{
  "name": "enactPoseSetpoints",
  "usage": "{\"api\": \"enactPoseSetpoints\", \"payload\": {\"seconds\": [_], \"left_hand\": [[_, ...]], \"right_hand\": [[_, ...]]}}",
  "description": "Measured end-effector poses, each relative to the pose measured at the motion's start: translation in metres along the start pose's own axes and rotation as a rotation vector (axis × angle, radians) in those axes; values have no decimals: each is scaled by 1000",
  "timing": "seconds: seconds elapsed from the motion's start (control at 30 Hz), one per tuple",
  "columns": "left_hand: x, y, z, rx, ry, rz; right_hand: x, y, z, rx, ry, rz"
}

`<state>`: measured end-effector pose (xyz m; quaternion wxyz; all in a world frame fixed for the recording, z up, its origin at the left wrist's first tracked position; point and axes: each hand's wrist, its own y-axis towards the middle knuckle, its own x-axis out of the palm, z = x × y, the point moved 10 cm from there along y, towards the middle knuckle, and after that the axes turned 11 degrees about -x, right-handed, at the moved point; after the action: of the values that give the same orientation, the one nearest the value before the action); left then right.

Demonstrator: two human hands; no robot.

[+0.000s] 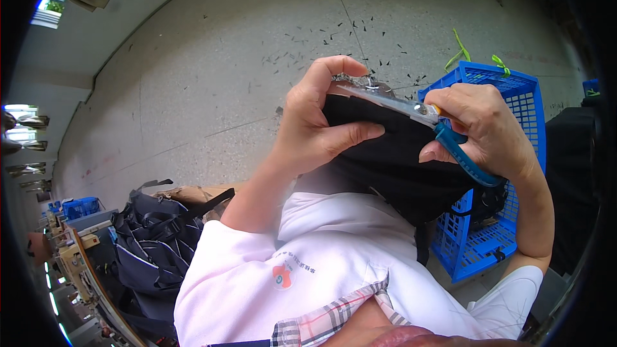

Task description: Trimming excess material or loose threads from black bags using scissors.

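My left hand (307, 115) pinches the edge of a piece of black fabric (405, 173), its thumb pressed on the cloth and its index finger arched above. The fabric hangs over my lap. In my right hand (485, 122) is a pair of scissors (464, 159) with teal handles, the fingers wrapped round them. Their blades point left, across the fabric's far edge, with the tips close to my left fingers. Whether the blades are parted is hard to tell. Part of the fabric's far edge is hidden behind my left hand and the blades.
At my right stands a blue plastic crate (530, 90) with green ties on its rim and dark things inside. Dark bags (154, 244) are piled at my left, beside a work table (96, 283). Small black scraps lie strewn on the speckled floor (212, 90) ahead.
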<state>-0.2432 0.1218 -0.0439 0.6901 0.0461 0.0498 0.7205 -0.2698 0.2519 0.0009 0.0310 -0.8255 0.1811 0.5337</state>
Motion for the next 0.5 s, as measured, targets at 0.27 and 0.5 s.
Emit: {"api": "enactPoseSetpoints", "payload": {"seconds": [0.27, 0.5], "left_hand": [[-92, 12, 30, 225, -403, 256], [-126, -7, 11, 266, -366, 478]], "right_hand": [[-122, -176, 53, 406, -161, 901], [46, -159, 136, 158, 1176, 1215]]}}
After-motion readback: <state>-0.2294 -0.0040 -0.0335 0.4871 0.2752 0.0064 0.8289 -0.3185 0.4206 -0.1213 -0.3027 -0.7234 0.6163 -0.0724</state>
